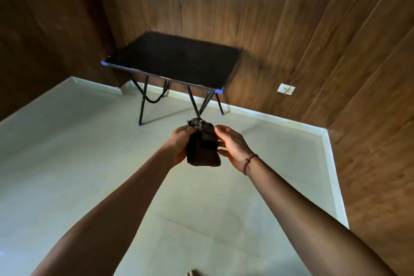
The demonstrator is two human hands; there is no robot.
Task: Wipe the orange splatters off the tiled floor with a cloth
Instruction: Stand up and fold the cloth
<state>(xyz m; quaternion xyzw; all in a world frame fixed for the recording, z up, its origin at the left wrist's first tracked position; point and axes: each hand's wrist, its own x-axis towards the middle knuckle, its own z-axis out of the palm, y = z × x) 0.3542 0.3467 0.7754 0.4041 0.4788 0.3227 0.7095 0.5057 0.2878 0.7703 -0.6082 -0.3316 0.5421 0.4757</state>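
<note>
The pale tiled floor (67, 163) spread wide on the left, and no orange splatters showed anywhere on the part in view. Farther back stood a black folding table with blue corner caps (172, 60), against the brown wood-panelled wall (291, 18). At the centre, held in the air well above the floor, the left hand (179, 145) had its grip closed around a dark brown folded cloth (202, 148), fingers wrapped over its left edge and upper end. The cloth looked soft, light and limp, its lower end hanging loose; it would likely bunch up unless taken flat across the fold with a spread palm. Just beside it, the right hand (233, 145), a red thread at the wrist, was open, fingertips near or touching the cloth's right edge but not clasping it. A white wall socket (286, 89) sat low on the right.
</note>
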